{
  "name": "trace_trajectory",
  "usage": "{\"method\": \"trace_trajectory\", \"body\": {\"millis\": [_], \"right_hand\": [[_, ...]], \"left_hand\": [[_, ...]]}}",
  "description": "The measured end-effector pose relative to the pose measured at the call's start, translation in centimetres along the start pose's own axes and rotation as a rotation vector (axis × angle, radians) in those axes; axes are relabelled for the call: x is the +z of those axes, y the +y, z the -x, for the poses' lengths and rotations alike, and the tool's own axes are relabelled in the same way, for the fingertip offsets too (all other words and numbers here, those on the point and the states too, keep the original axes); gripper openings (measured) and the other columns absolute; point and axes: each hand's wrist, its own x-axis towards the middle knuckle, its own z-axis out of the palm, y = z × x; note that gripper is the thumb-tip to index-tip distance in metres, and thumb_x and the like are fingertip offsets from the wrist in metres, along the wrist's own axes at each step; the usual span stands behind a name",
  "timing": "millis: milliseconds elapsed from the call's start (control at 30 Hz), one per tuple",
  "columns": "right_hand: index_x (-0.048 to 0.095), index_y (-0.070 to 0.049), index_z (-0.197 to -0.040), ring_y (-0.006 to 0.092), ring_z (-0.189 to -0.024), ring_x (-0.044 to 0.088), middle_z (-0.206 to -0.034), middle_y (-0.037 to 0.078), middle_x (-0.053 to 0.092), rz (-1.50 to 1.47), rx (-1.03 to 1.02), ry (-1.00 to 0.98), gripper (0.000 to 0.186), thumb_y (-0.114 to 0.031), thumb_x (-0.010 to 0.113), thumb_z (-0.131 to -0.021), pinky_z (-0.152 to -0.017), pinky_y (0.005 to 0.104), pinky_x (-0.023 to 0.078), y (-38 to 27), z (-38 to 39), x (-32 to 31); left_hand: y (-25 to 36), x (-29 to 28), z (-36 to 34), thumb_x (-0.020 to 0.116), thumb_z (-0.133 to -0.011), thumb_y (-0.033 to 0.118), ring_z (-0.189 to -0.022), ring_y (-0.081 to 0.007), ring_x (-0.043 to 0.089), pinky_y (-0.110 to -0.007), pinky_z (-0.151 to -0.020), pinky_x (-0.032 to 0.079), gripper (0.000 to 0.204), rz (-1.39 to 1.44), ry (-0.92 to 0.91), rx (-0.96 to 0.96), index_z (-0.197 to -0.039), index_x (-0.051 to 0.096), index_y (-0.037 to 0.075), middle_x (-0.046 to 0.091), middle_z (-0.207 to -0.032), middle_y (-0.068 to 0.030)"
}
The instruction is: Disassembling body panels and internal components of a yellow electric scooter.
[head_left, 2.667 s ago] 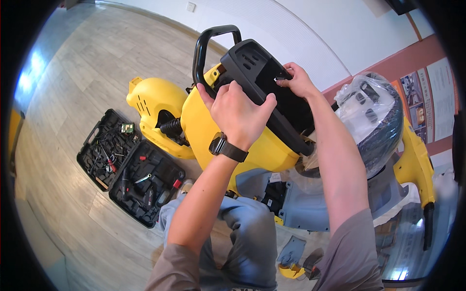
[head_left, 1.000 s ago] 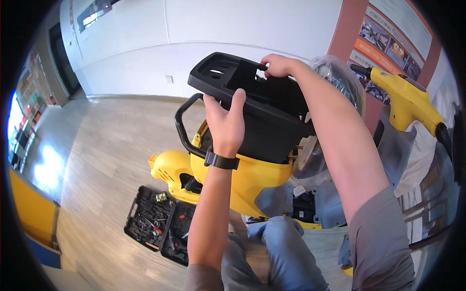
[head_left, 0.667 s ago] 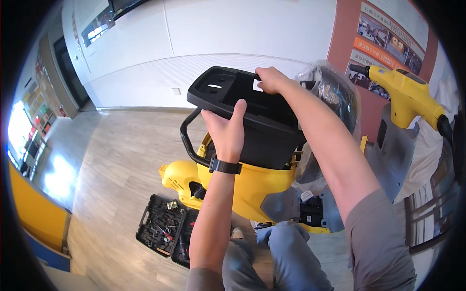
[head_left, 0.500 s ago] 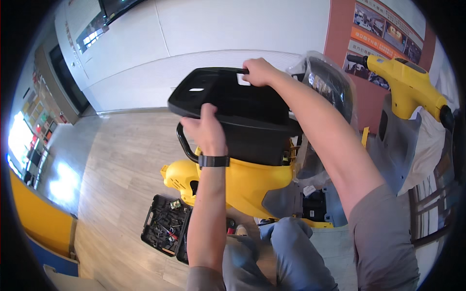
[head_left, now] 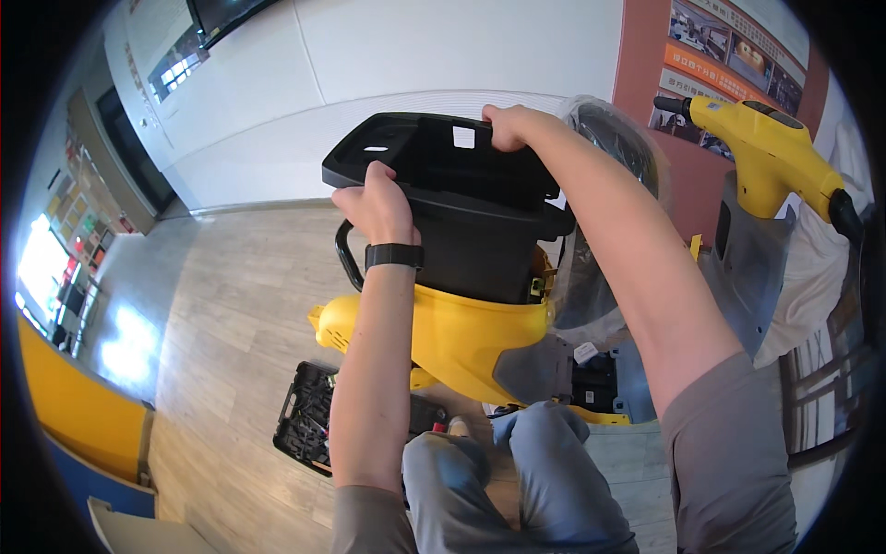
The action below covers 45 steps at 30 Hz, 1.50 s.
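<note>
A big black plastic bin-shaped part (head_left: 461, 212) is lifted above the yellow scooter body (head_left: 461, 337). My left hand (head_left: 374, 203) grips its near left rim, a black watch on the wrist. Over at the far rim, my right hand (head_left: 506, 125) holds the top edge. The part is tilted, its open inside facing up and toward me. A black curved grab bar (head_left: 346, 258) pokes out beside the yellow body, just under my left wrist.
An open black tool case (head_left: 309, 420) lies on the wooden floor at lower left. The scooter's yellow front with a handlebar grip (head_left: 766, 152) stands at right, a plastic-wrapped part (head_left: 609, 157) behind my right arm. My knees (head_left: 517, 462) are below. White wall behind.
Both hands have raised the black part off the yellow body and turned it, so its open side now shows. My view has tipped upward toward the wall.
</note>
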Motion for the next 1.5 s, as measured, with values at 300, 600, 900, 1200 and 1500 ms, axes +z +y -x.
{"method": "trace_trajectory", "body": {"millis": [300,600,900,1200,1500], "right_hand": [[0.065,-0.011,-0.106,0.0323,-0.103,0.061,-0.110,0.014,0.065,-0.045,-0.129,0.159,0.038,-0.033,0.075,-0.077,-0.085,0.0400,0.049,2.1,-1.5,-0.4],[0.057,-0.010,-0.120,0.0308,-0.108,0.059,-0.117,0.013,0.063,0.108,-0.006,0.038,0.040,-0.026,0.069,-0.084,-0.089,0.0395,0.048,3.7,-2.4,-1.9],[0.062,-0.007,-0.115,0.0325,-0.103,0.062,-0.111,0.016,0.066,0.107,0.112,0.091,0.037,-0.021,0.064,-0.080,-0.087,0.0403,0.050,3.4,-4.7,-0.9],[0.068,-0.006,-0.096,0.0343,-0.091,0.064,-0.093,0.018,0.068,0.214,-0.049,0.153,0.026,-0.011,0.049,-0.079,-0.080,0.0409,0.050,1.2,7.2,-5.6],[0.067,-0.003,-0.098,0.0280,-0.087,0.064,-0.092,0.012,0.069,-0.276,-0.048,0.315,0.026,-0.022,0.056,-0.084,-0.077,0.0355,0.049,2.3,6.2,-6.5]], "left_hand": [[1.3,-0.2,-2.2,0.059,-0.072,0.006,-0.093,-0.0216,0.049,-0.034,-0.085,0.042,0.040,0.024,-0.090,-0.079,-0.103,0.039,-0.010,0.049,-0.103,-0.0182],[2.2,1.1,-3.3,0.067,-0.081,0.010,-0.106,-0.0235,0.047,-0.036,-0.090,0.045,0.051,0.167,-0.624,-0.155,-0.110,0.029,-0.010,0.042,-0.109,-0.0215],[3.6,1.2,-1.9,0.060,-0.085,0.001,-0.076,-0.0251,0.062,-0.036,-0.071,0.053,0.018,0.322,-0.613,-0.216,-0.089,0.053,-0.014,0.060,-0.086,-0.0176],[2.1,2.7,-9.7,0.065,-0.080,0.007,-0.086,-0.0249,0.059,-0.041,-0.074,0.051,0.043,0.041,-0.425,-0.294,-0.115,0.044,-0.006,0.057,-0.101,-0.0178],[5.1,5.9,-10.6,0.068,-0.073,-0.001,-0.076,-0.0252,0.061,-0.041,-0.065,0.053,0.025,0.058,-0.283,-0.239,-0.093,0.055,-0.006,0.060,-0.090,-0.0148]]}}
